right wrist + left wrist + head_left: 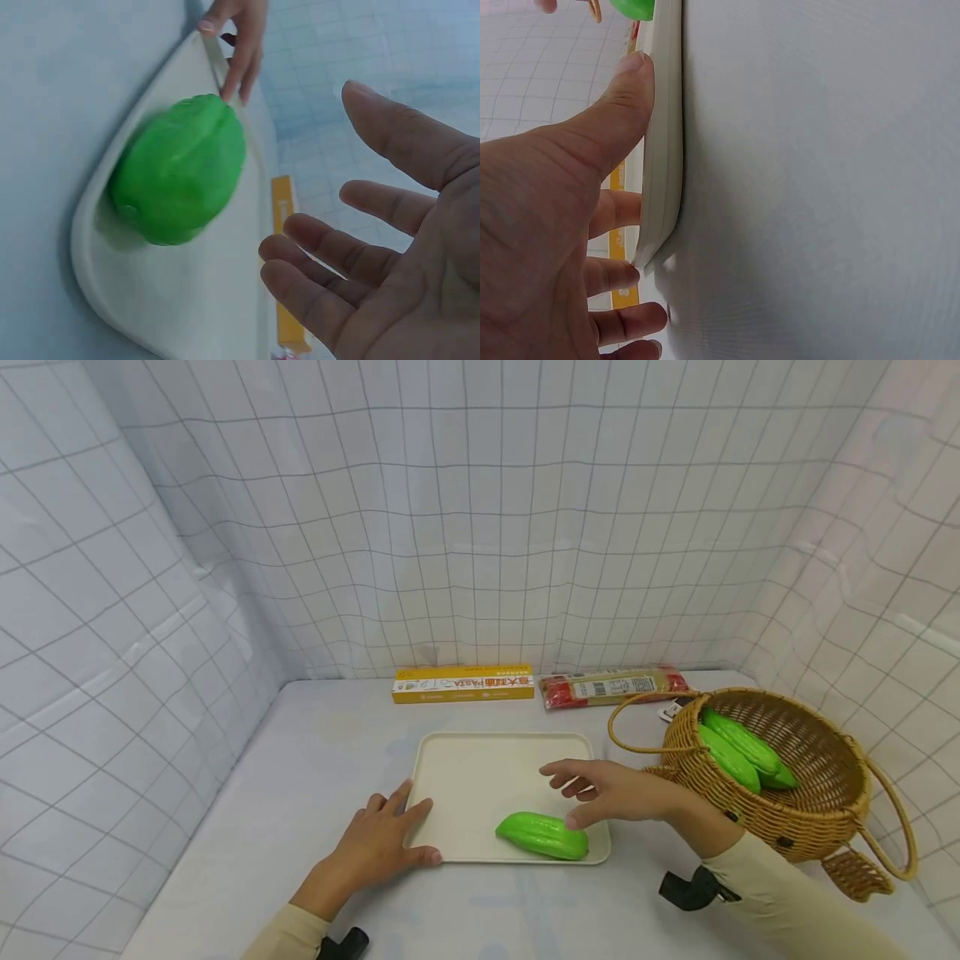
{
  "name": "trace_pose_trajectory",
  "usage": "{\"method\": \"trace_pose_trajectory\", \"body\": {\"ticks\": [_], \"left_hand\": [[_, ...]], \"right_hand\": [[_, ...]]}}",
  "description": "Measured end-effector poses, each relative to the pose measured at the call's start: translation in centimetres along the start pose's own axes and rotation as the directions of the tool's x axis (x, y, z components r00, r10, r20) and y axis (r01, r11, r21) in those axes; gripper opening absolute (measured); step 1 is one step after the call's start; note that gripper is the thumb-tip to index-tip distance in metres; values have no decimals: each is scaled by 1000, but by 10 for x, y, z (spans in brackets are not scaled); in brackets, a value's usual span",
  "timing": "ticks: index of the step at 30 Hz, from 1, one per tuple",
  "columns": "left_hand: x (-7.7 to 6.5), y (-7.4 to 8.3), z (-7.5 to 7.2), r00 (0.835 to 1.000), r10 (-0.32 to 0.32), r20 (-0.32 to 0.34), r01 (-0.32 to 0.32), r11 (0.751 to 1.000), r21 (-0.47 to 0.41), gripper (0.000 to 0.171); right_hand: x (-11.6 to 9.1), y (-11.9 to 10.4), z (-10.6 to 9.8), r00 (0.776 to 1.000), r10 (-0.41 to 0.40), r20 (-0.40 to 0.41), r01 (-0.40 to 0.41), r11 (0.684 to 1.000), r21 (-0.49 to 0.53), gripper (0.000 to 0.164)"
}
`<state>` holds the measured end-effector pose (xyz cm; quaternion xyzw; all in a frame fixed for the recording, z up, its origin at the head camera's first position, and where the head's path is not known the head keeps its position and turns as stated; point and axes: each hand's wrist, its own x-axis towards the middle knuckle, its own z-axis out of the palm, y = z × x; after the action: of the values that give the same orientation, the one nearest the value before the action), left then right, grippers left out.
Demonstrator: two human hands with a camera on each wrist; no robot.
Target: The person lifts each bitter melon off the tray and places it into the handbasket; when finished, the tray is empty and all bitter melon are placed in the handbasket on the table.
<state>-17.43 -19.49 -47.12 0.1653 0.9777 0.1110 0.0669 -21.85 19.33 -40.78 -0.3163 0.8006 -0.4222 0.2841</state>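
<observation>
A cream rectangular tray [465, 777] lies on the white table. One glossy green bitter melon [540, 835] with lengthwise ridges rests along its front right part. My left hand [382, 843] touches the tray's front left corner, fingers spread and thumb on the front rim; the left wrist view shows the thumb [634, 94] against that edge. Above the tray's right side hovers my right hand [615, 789], holding nothing, its fingers loosely bent. In the right wrist view a gap separates that hand [405, 255] from the bitter melon [180, 172].
A brown wicker basket [780, 822] leans with its opening toward me at the right, several green bitter melons [738, 747] inside and handles sticking out. Behind the tray lie a yellow pasta box [462, 685] and a red-and-clear noodle packet [611, 687]. A checked curtain [480, 527] encloses the table.
</observation>
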Motion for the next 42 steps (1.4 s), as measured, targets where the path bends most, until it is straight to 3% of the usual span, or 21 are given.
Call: {"method": "trace_pose_trajectory", "body": {"ticks": [6,15,24,29,42], "left_hand": [[1,-1,1,1000,3,1,-3,1000,0,88],[1,0,0,1000,-6,12,6,1000,-7,88],[1,-1,1,1000,-1,8,1,1000,4,88],[1,0,1,1000,1,1,-1,1000,7,88],[0,0,1,1000,2,1,-2,1000,1,88]], "right_hand": [[15,12,22,998,57,31,-54,995,-84,76],[23,13,34,993,104,48,-96,985,-143,81],[25,14,40,998,68,-1,-67,971,-230,73],[28,16,42,998,63,-14,-64,968,-241,66],[27,16,43,997,78,-19,-80,972,-222,64]]}}
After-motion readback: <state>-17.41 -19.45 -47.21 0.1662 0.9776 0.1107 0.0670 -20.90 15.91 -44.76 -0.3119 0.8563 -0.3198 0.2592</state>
